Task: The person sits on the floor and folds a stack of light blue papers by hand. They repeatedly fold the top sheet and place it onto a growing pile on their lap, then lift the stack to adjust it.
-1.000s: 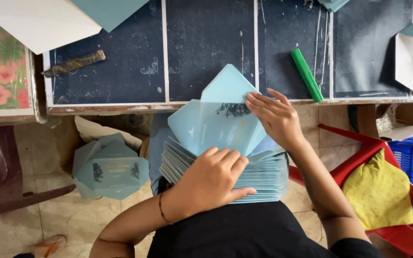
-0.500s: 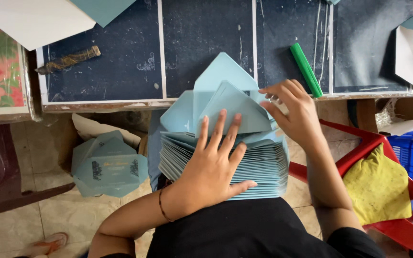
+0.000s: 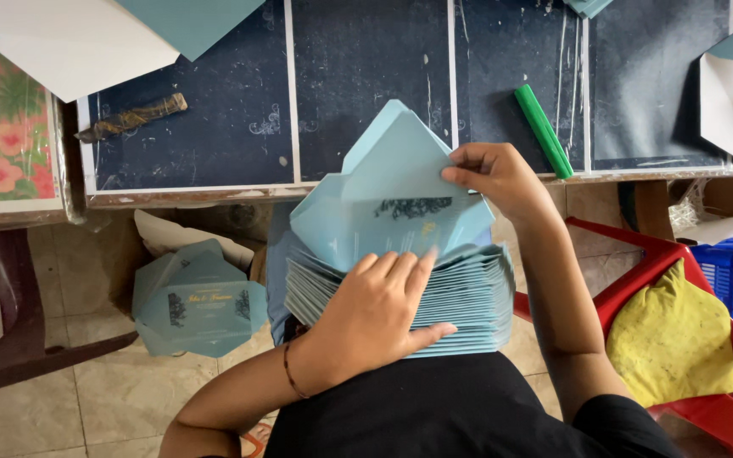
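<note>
A thick stack of pale blue envelopes rests on my lap, flaps open and fanned. My left hand lies flat on top of the stack, fingers pressing the lower part of the top envelope. My right hand pinches that top envelope at its right edge, near the raised pointed flap. The envelope carries dark and gold print on its front.
A dark table with white lines lies ahead, with a green stick, a small brown bundle and large paper sheets. More blue envelopes lie on the floor at left. A red plastic chair with a yellow cloth stands at right.
My right hand has lifted the top envelope up by its right edge, so its front now shows. My left hand slid down and drew its spread fingers together on the stack.
</note>
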